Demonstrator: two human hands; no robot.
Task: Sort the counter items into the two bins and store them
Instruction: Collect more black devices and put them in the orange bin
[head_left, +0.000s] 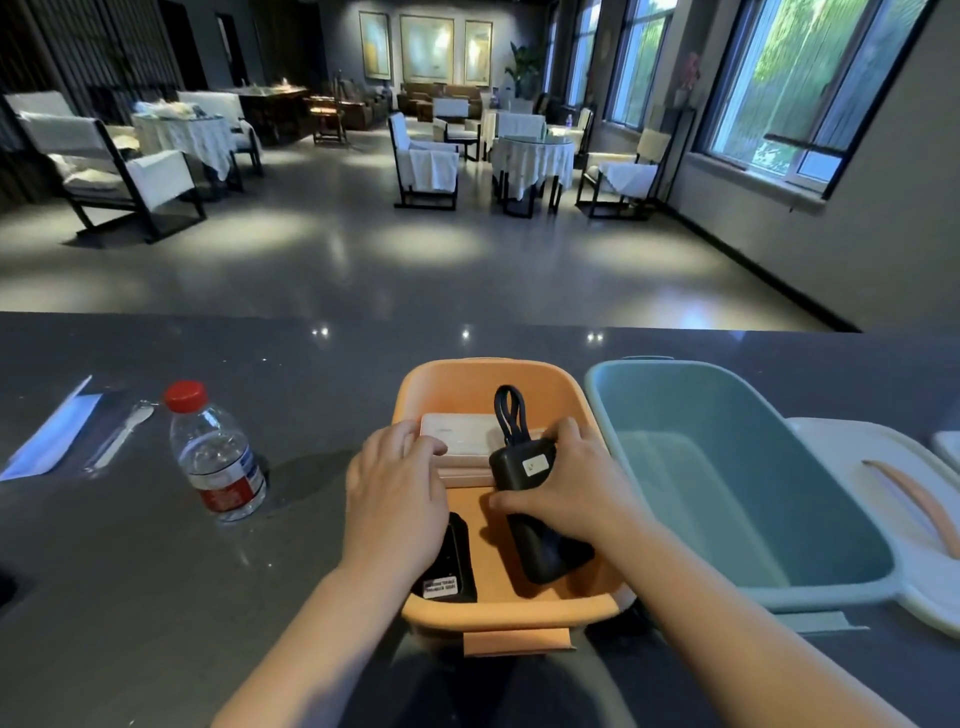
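Note:
An orange bin (441, 379) stands on the dark counter in front of me. Inside it lie a white box (462, 434), a black power bank (524, 483) with a looped cord, and a flat black device (452, 566) with a label. My right hand (566, 488) grips the black power bank, thumb and fingers around it. My left hand (395, 488) rests with straight fingers on the white box's left end and hides part of the flat black device. A teal bin (675, 384) stands empty to the right of the orange one.
A water bottle (218, 457) with a red cap stands at the left. Further left lie a wrapped plastic spoon (122, 434) and a blue-white packet (47, 441). A white lid (857, 447) with an orange handle lies right of the teal bin.

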